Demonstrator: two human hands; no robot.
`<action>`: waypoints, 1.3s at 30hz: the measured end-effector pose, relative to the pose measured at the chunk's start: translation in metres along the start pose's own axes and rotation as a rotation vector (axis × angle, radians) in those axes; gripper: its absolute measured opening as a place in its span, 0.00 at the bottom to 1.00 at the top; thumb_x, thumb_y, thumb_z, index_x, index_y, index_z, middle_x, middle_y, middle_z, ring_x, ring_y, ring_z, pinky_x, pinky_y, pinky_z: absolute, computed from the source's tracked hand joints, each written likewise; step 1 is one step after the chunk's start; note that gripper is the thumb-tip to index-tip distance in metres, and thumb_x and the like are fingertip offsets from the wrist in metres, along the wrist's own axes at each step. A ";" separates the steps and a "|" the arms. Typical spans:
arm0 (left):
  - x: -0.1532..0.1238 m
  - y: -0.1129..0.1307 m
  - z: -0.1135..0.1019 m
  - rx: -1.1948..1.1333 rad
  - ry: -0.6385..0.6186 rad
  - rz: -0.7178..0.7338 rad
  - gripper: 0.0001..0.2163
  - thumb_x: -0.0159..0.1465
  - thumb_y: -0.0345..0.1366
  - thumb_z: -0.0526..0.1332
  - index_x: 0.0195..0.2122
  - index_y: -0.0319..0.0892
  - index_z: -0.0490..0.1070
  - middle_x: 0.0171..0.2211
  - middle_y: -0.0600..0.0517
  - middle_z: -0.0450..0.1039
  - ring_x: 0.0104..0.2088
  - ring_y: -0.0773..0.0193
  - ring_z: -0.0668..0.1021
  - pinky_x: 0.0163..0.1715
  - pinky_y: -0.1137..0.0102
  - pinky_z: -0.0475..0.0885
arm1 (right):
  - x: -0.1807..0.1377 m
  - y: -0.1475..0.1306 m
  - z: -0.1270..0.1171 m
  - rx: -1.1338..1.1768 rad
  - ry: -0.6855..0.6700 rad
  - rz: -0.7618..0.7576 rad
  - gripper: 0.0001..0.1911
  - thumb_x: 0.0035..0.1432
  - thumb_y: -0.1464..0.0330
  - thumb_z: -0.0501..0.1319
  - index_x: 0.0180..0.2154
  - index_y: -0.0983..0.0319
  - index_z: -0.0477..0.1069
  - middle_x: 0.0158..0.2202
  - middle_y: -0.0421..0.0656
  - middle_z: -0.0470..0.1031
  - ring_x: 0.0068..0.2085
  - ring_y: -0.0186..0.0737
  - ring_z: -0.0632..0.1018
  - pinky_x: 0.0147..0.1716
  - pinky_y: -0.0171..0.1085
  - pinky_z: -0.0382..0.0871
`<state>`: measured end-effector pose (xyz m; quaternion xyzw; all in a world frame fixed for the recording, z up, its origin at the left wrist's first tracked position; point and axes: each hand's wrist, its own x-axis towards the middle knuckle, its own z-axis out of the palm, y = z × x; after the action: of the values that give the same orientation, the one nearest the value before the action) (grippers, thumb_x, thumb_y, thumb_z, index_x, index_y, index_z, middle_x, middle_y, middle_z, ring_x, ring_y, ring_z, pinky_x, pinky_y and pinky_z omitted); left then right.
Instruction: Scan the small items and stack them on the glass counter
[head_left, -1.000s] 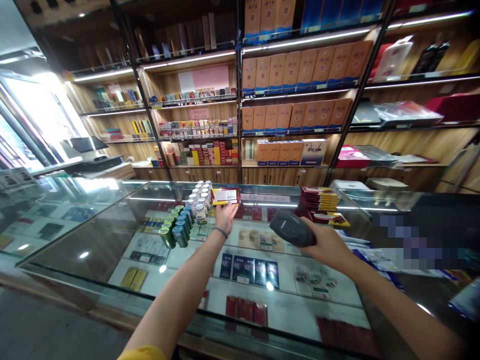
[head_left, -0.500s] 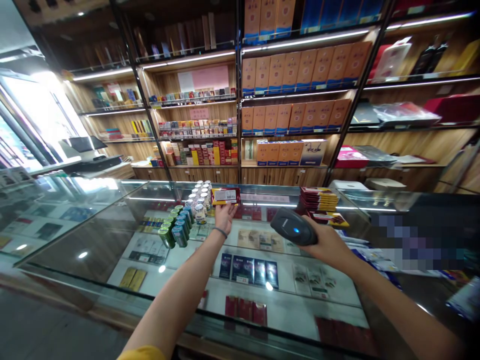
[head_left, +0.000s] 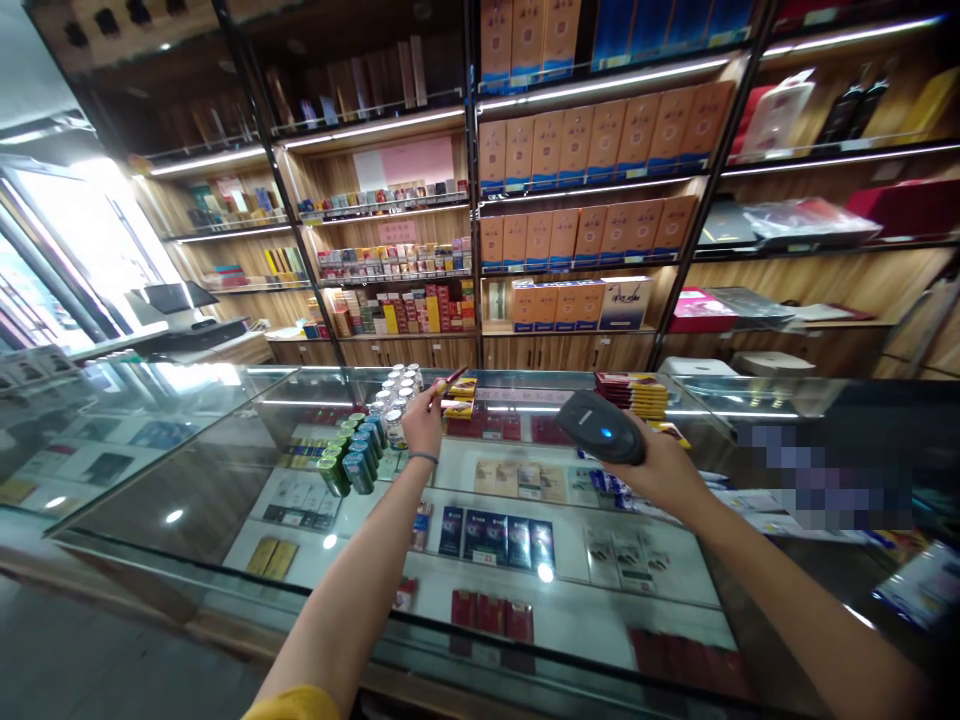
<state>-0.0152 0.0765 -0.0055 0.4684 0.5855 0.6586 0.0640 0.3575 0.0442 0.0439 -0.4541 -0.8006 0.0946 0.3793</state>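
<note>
My left hand [head_left: 422,422] is over the far side of the glass counter, its fingers closed on a flat red packet [head_left: 451,380] seen nearly edge-on. Just right of it, other red and yellow packets [head_left: 463,388] lie on the glass. White-capped jars [head_left: 393,410] stand close to this hand on its left, with green and blue cans [head_left: 364,455] nearer. In my right hand [head_left: 664,468] is a black barcode scanner [head_left: 598,428], a blue light lit on top. Behind the scanner rises a stack of red and yellow packets [head_left: 641,396].
The glass display counter [head_left: 225,530] holds boxes and packs under its top. Blue and white packets [head_left: 757,505] lie at the right. Shelves with orange boxes [head_left: 600,140] line the back wall. A monitor [head_left: 176,297] stands at the far left.
My left hand has moved slightly left and turned the packet from label-facing to edge-on, exposing packets behind it. My right hand and the scanner have shifted slightly right.
</note>
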 end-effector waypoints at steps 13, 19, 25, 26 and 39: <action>0.003 -0.032 -0.002 0.529 -0.290 0.243 0.15 0.61 0.26 0.58 0.41 0.48 0.81 0.45 0.44 0.77 0.50 0.52 0.74 0.56 0.60 0.66 | 0.005 0.006 -0.012 0.033 0.133 0.026 0.29 0.48 0.61 0.66 0.54 0.57 0.72 0.39 0.45 0.83 0.43 0.57 0.82 0.37 0.44 0.74; 0.005 -0.037 0.002 0.639 -0.445 0.350 0.19 0.61 0.22 0.53 0.46 0.43 0.79 0.46 0.42 0.76 0.47 0.55 0.75 0.53 0.62 0.68 | 0.006 0.013 -0.010 -0.024 0.151 0.049 0.29 0.47 0.62 0.66 0.53 0.58 0.72 0.38 0.45 0.83 0.42 0.58 0.82 0.35 0.44 0.74; 0.002 -0.041 0.003 0.722 -0.455 0.429 0.21 0.62 0.22 0.51 0.53 0.38 0.75 0.47 0.38 0.74 0.49 0.52 0.75 0.51 0.58 0.70 | 0.005 0.013 -0.010 -0.087 0.139 0.071 0.26 0.50 0.61 0.65 0.53 0.56 0.73 0.36 0.44 0.83 0.40 0.57 0.82 0.35 0.44 0.74; 0.002 -0.041 0.003 0.725 -0.446 0.436 0.21 0.62 0.22 0.52 0.54 0.37 0.74 0.48 0.38 0.74 0.49 0.51 0.75 0.52 0.58 0.70 | 0.006 0.015 -0.012 -0.094 0.127 0.088 0.28 0.50 0.60 0.65 0.54 0.56 0.72 0.36 0.45 0.83 0.41 0.58 0.82 0.35 0.45 0.74; -0.041 0.029 0.051 0.367 -0.584 0.758 0.18 0.67 0.29 0.53 0.57 0.45 0.70 0.52 0.43 0.72 0.54 0.54 0.74 0.55 0.55 0.71 | 0.014 0.064 -0.074 0.062 0.290 0.192 0.24 0.52 0.59 0.66 0.50 0.61 0.74 0.34 0.46 0.82 0.40 0.54 0.82 0.37 0.46 0.76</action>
<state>0.0564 0.0782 -0.0101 0.8157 0.4382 0.3638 -0.1016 0.4465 0.0775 0.0707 -0.5254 -0.6872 0.0887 0.4939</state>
